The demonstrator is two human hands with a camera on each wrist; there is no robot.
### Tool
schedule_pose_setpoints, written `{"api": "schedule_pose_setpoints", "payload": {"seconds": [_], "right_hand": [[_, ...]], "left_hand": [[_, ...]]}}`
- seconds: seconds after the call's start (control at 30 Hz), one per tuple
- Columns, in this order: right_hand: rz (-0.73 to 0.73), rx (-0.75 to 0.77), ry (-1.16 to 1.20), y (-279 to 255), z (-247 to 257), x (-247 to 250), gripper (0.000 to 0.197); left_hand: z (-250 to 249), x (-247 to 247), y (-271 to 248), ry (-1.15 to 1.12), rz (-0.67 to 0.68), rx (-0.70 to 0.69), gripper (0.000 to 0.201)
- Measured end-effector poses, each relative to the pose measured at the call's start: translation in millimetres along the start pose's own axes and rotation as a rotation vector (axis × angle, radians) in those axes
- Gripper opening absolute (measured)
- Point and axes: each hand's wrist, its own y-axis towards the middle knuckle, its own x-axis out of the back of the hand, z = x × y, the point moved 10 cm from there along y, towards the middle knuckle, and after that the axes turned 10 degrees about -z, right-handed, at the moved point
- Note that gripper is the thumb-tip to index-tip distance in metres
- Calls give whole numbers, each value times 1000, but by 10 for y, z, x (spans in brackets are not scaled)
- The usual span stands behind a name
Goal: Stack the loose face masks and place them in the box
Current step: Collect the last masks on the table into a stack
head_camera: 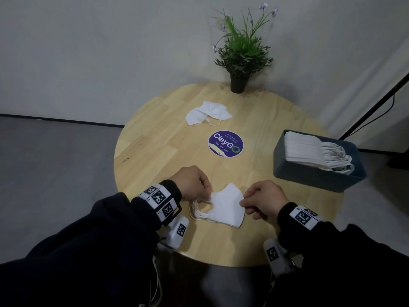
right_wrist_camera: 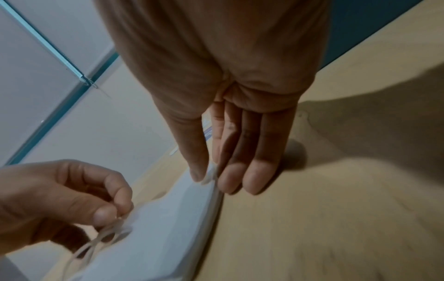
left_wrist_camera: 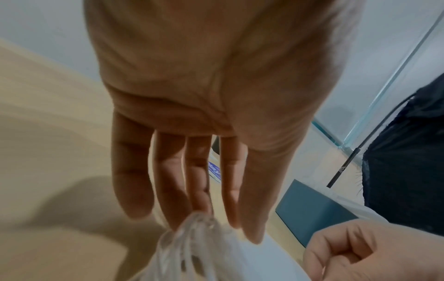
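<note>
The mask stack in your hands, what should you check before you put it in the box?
1. Left hand pinches the ear loops of the mask stack: ok.
2. Right hand pinches the stack's other edge: ok.
3. Stack edges lined up: cannot tell, though layers show at the near edge.
4. All loose masks gathered: not ok, crumpled masks lie near the plant.
5. Room in the box: cannot tell; masks already fill much of it.
6. Path to the box free: ok.

Left hand [head_camera: 193, 182] fingers pinching; right hand [head_camera: 264, 198] fingers pinching too (both wrists low, dark sleeves)
</note>
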Motion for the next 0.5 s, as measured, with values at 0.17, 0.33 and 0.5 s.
{"api": "schedule_pose_setpoints", "payload": {"seconds": [0.17, 0.33, 0.5], "right_hand": [[-132, 285, -112, -43, 343, 95, 21], [64, 358, -438, -40, 299, -234, 22], [16, 296, -90, 103, 523, -78, 8]], "left_hand": [[-281, -64, -63, 140, -101, -227, 13], [-385, -524, -141, 361, 78, -375, 32], [-400, -12, 217, -21, 96, -289, 11]]}}
